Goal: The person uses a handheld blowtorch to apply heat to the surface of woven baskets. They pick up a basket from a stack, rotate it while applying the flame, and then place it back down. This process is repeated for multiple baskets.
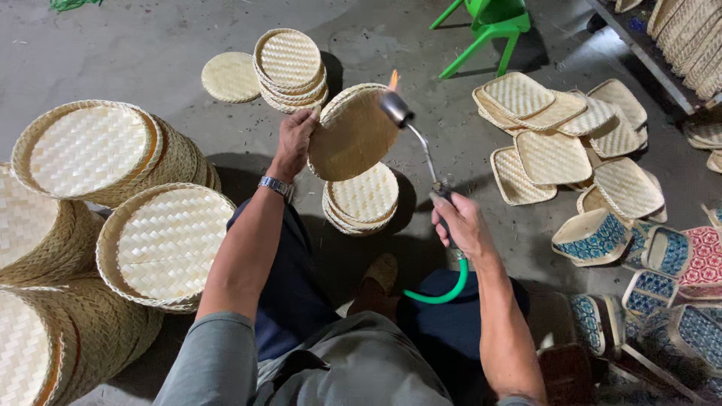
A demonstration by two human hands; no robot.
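my left hand clamps round woven tray upright by rim | my right hand fist-tight on gas torch, flame at tray edge | tray stack below

both hands raised, fingers closed

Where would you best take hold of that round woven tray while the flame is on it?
Judging by the pose, the round woven tray is best gripped at its left rim, from the side away from the torch. The left hand pinches that edge, tilting it, keeping the fingers far from the flame.
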